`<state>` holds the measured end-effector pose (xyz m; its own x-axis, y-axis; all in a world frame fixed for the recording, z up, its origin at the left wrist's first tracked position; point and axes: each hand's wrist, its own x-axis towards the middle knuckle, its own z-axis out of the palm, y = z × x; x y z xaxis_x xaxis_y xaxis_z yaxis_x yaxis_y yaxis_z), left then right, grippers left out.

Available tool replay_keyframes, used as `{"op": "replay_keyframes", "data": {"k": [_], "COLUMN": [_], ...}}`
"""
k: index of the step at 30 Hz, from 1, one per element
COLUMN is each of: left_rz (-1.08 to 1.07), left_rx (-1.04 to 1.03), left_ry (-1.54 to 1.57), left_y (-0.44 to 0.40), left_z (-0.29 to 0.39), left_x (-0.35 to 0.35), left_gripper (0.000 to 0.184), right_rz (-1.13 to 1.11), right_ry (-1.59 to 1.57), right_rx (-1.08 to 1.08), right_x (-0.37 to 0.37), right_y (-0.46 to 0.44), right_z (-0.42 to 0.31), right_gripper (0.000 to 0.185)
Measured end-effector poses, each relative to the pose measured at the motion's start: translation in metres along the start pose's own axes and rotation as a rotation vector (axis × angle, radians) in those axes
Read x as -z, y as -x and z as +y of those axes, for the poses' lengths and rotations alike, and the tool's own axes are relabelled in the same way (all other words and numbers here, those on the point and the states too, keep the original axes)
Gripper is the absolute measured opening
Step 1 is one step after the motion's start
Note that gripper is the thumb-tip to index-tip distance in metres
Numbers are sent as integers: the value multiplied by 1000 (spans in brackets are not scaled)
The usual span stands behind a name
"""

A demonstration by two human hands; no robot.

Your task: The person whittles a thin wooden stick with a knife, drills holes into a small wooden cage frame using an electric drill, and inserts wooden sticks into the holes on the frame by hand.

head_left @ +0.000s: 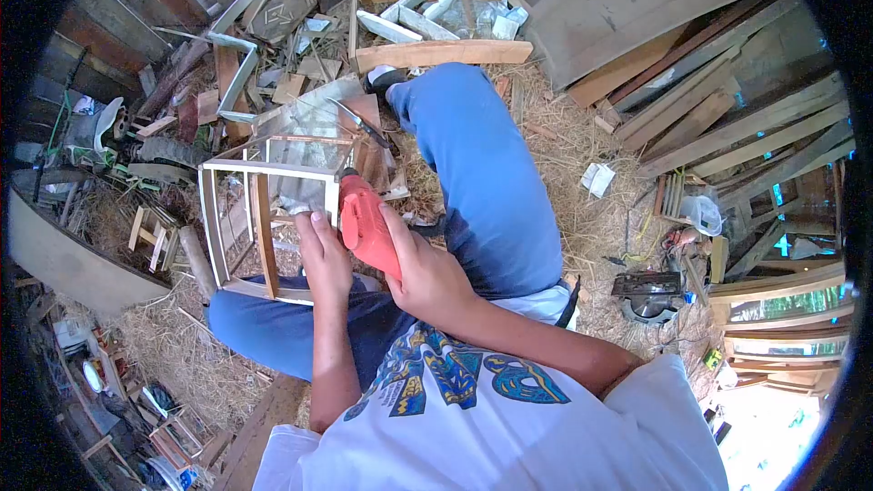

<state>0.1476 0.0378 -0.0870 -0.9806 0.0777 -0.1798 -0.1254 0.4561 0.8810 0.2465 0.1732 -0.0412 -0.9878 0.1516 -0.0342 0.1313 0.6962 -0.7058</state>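
Left of center, the right hand [420, 265] grips a red power tool [366, 223] near a wooden frame [265, 236]; the left hand's [326, 259] hold is unclear; apparent tool work calls for steadiness.

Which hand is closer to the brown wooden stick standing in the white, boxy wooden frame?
Left. The left hand is a little to the right of the brown wooden stick; the right hand is farther right, wrapped around the red plastic power tool.
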Motion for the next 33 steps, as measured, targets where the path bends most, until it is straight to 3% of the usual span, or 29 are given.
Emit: {"op": "replay_keyframes", "data": {"k": [16,18,25,28,31,33], "left_rz": [15,64,36,70,62,-2], "left_rx": [-21,-108,-25,-136,-123,17], "left_ry": [-41,-54,-29,-51,-71,11], "left_y": [1,-1,1,-1,1,6], "left_z": [0,-4,0,-8,-9,-4], "left_x": [0,-2,-2,-4,-3,-1], "left_gripper": [38,32,38,32,31,30], "right_rz": [-11,-13,-22,-22,-14,-44], "right_ry": [-2,-13,-19,-6,-6,-24], "right_rx": [-15,-16,-21,-10,-4,-102], "right_x": [-2,-3,0,-1,-3,-7], "right_y": [-2,-2,-3,-3,-6,-16], "right_z": [2,3,2,3,6,9], "right_gripper": [90,89,88,88,89,89]}}
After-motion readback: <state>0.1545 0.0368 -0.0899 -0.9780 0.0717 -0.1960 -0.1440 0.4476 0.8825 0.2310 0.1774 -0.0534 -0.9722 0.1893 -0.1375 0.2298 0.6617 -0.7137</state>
